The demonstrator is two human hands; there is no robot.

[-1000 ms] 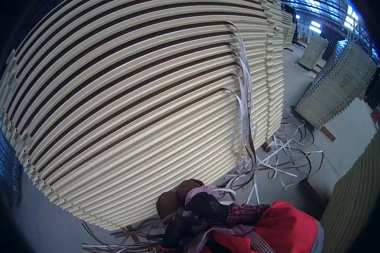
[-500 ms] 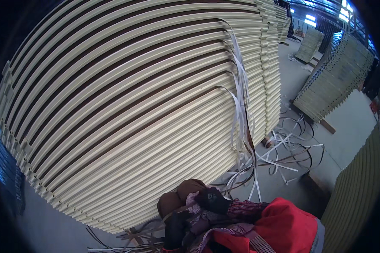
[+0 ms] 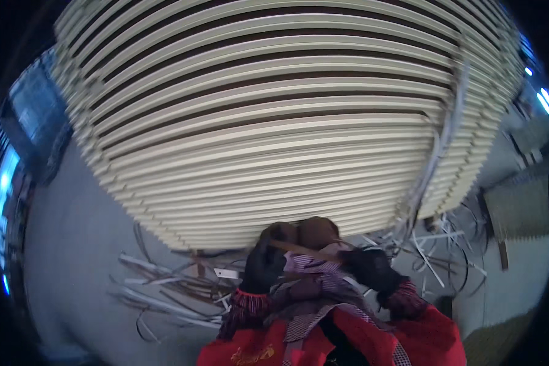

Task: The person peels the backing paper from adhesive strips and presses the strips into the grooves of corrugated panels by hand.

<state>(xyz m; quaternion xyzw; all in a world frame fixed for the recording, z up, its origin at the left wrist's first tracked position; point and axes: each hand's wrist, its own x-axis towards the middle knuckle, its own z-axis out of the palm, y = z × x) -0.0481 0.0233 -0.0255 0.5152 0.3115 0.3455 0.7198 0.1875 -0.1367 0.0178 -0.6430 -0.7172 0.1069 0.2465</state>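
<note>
While both hands work close against the chest, the left hand (image 3: pixel 263 263) in its dark glove is curled around the near end of a thin brown strip (image 3: pixel 304 250), and the right hand (image 3: pixel 367 268), also dark-gloved, is clenched on the same strip farther along. The strip runs slantwise between them, just under 2 rounded brown shapes (image 3: pixel 302 232) whose nature I cannot make out. It sits low in the view, right in front of the big stack of pale slats (image 3: pixel 274 122) that fills most of the picture, near its bottom layers but not clearly touching them.

Loose offcut strips (image 3: pixel 165 287) lie tangled on the grey floor (image 3: pixel 79 244) to the left, and more pale scraps (image 3: pixel 433 244) lie scattered to the right, beside a bundle of thin bands (image 3: pixel 436 165) hanging down the stack's right end.

To handle the piece well, I would judge that the 2 grips should stay spread apart as they are, so a strip this thin does not whip or bow in the middle. Thin stock like this probably snaps under a sharp twist, so steady, even pressure from both sides looks wiser than a jerk. Feet want watching too: the litter on both sides could catch a boot, and the hanging bands could snag a sleeve (image 3: pixel 409 299).
</note>
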